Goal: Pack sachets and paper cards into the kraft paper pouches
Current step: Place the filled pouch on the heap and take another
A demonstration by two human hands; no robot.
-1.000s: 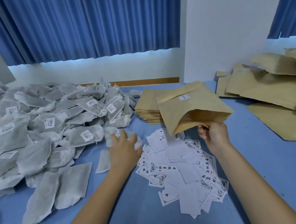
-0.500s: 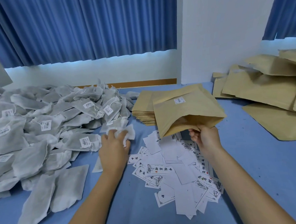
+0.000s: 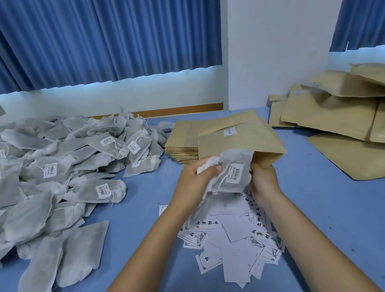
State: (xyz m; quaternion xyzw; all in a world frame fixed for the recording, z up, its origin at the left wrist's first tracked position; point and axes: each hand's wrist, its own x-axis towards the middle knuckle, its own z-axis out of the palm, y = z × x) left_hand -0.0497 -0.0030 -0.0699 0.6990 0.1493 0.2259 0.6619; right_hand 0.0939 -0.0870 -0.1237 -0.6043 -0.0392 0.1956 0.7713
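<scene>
Sachet (image 3: 232, 172) in L hand (image 3: 195, 181), R hand (image 3: 263, 178) holding pouch (image 3: 243, 140)

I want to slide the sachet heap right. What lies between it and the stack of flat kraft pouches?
In the head view, almost nothing: the sachet heap nearly reaches the pouch stack, with only bare blue table nearer the person.

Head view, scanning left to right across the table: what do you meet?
Heap of grey sachets → left hand → sachet held at the pouch mouth → right hand → pile of kraft pouches at far right.
</scene>
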